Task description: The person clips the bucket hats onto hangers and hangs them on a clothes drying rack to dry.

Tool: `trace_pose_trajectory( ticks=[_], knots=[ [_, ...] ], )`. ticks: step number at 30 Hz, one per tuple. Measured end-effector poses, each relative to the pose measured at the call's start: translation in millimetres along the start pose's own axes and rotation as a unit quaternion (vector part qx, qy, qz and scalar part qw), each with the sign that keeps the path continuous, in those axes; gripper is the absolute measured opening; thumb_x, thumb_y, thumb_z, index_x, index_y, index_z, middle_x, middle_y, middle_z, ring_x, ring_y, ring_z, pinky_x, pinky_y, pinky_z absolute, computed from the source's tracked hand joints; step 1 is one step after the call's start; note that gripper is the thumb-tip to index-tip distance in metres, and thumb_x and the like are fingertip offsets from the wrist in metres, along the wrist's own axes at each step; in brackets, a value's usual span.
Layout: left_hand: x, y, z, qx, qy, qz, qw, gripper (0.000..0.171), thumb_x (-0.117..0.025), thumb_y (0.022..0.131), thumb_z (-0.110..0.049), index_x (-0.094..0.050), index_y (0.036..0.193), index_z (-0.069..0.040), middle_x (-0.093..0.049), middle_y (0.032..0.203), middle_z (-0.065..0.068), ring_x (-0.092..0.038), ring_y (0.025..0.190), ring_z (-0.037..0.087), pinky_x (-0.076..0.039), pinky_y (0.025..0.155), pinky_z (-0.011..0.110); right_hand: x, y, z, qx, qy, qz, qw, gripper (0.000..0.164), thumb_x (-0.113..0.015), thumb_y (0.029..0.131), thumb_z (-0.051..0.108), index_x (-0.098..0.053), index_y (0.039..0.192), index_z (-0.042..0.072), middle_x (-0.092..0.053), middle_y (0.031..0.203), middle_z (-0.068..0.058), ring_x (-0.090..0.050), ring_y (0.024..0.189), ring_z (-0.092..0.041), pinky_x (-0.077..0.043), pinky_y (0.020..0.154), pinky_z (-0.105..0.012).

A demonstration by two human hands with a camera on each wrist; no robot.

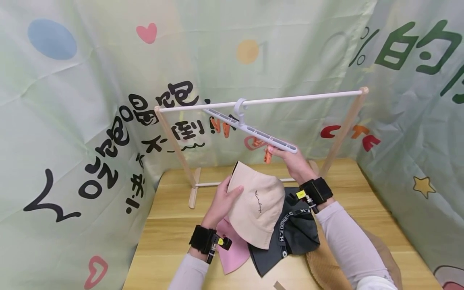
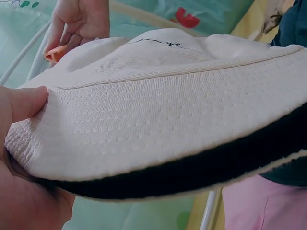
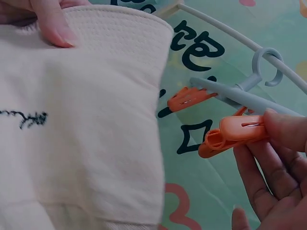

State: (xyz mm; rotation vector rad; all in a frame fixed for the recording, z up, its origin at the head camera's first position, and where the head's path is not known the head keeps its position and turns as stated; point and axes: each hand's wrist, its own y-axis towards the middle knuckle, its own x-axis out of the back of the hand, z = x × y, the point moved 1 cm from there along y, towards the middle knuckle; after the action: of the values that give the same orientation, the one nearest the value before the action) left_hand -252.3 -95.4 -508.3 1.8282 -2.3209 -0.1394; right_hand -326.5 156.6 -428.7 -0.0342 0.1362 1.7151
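Observation:
A cream bucket hat (image 1: 256, 201) with small dark script hangs tilted from my left hand (image 1: 222, 203), which pinches its brim between thumb and fingers. In the left wrist view the brim (image 2: 144, 124) shows a black underside. My right hand (image 1: 295, 163) pinches an orange clothespin (image 3: 232, 134) that hangs from a pale grey-blue hanger (image 1: 253, 131). The clothespin is a short way from the hat in the right wrist view. More orange clothespins (image 1: 226, 129) hang along the hanger's far part. The hanger's hook loops over a white rod (image 1: 301, 98).
Wooden posts (image 1: 177, 149) hold up the rod at the back of the wooden table (image 1: 163, 229). Beneath the cream hat lie a pink hat (image 1: 233, 249) and a dark hat (image 1: 301, 233) with lettered straps. A brown corduroy hat (image 1: 328, 266) lies under my right forearm. Printed cloth (image 1: 108, 48) surrounds the table.

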Motion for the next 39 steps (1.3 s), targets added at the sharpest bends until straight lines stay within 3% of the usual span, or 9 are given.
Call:
trace_pose_trajectory(
  ticks=[10,17,21,26,32,39],
  knots=[
    [-12.8,14.1,3.7,-0.008,-0.018,0.005,0.9998,0.038,-0.061,0.099,-0.013,-0.053,0.136,-0.009,-0.064,0.116,0.017,-0.066,0.096,0.025,-0.056,0.084,0.037,-10.5,1.8,-4.6,0.013,0.039,-0.010,0.999,0.034,-0.073,0.091,0.017,-0.068,0.124,0.010,-0.073,0.100,0.013,-0.057,0.113,-0.015,-0.024,0.114,-0.043],
    [-26.8,21.3,4.7,0.008,-0.030,0.000,0.9995,0.039,-0.059,0.098,-0.007,-0.052,0.137,-0.005,-0.064,0.119,0.018,-0.066,0.098,0.027,-0.056,0.086,0.037,-14.7,0.2,-8.4,-0.003,0.048,-0.033,0.998,0.019,-0.076,0.087,0.019,-0.073,0.106,0.018,-0.074,0.090,0.011,-0.056,0.106,-0.018,-0.024,0.112,-0.046],
    [-34.6,23.7,7.3,0.009,-0.044,-0.004,0.9990,0.039,-0.060,0.098,-0.010,-0.052,0.137,-0.009,-0.064,0.119,0.016,-0.066,0.097,0.025,-0.057,0.084,0.036,-16.0,-0.3,-10.0,0.010,0.062,-0.019,0.998,0.017,-0.074,0.089,0.016,-0.073,0.106,0.017,-0.074,0.086,0.006,-0.061,0.097,-0.018,-0.024,0.111,-0.045],
    [-42.1,28.0,11.9,-0.022,-0.043,-0.019,0.9987,0.040,-0.062,0.098,-0.011,-0.052,0.136,-0.008,-0.064,0.118,0.018,-0.066,0.097,0.025,-0.057,0.083,0.037,-17.2,-1.1,-9.5,0.039,0.063,0.021,0.997,0.019,-0.068,0.094,0.016,-0.070,0.111,0.009,-0.071,0.075,-0.005,-0.065,0.078,-0.024,-0.028,0.107,-0.045],
    [-49.3,34.9,14.9,-0.040,-0.048,-0.019,0.9978,0.039,-0.063,0.097,-0.011,-0.053,0.135,-0.008,-0.064,0.120,0.016,-0.064,0.102,0.023,-0.055,0.087,0.036,-16.6,0.7,-8.8,0.042,0.066,0.026,0.997,0.024,-0.068,0.094,0.017,-0.070,0.116,0.007,-0.071,0.074,-0.004,-0.064,0.084,-0.023,-0.032,0.105,-0.041],
    [-59.3,32.8,-10.1,-0.025,-0.059,-0.031,0.9974,0.038,-0.060,0.097,-0.004,-0.055,0.135,-0.004,-0.065,0.120,0.017,-0.065,0.101,0.027,-0.056,0.086,0.036,-16.8,1.9,-7.2,0.031,0.069,0.011,0.997,0.028,-0.069,0.093,0.013,-0.070,0.120,0.007,-0.074,0.081,0.000,-0.063,0.092,-0.019,-0.031,0.106,-0.039]
  ],
)
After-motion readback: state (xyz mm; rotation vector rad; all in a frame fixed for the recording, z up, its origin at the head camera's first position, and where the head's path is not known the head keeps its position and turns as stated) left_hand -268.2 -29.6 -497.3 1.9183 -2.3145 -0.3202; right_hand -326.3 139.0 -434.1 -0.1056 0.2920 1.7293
